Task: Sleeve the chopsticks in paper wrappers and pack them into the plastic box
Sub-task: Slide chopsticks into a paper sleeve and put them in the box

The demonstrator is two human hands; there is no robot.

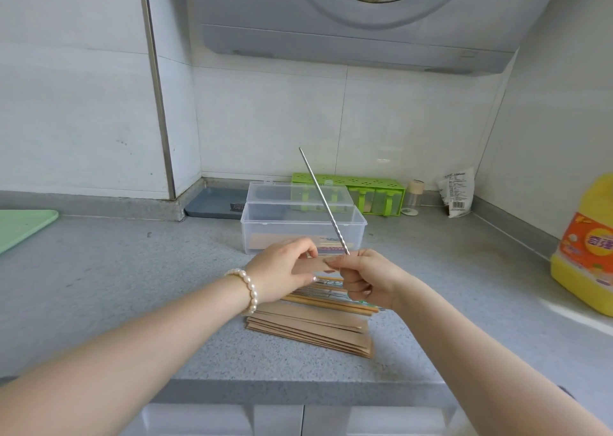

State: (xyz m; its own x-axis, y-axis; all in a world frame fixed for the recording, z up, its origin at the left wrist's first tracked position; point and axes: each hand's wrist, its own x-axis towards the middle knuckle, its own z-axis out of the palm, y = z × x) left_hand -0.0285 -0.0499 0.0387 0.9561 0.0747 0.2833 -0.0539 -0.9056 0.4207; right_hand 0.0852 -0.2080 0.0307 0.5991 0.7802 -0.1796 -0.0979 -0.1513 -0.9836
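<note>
My left hand [282, 271] pinches a brown paper wrapper [310, 265] at mid-counter. My right hand [366, 278] grips a metal chopstick [321, 198] that points up and away, its lower end at the wrapper's mouth. Below my hands lies a stack of brown wrappers [311, 331] with several wooden chopsticks [331, 304] resting across its far side. Behind stands the clear plastic box [303, 228], lid open, with a few sleeved items on its floor.
A green spice rack [371, 192] and a small jar [413, 197] stand at the back wall, with a white packet [457, 192] beside them. A yellow detergent bottle [585, 246] stands at right, a green board [23, 226] at left, a grey tray [215, 203] behind the box.
</note>
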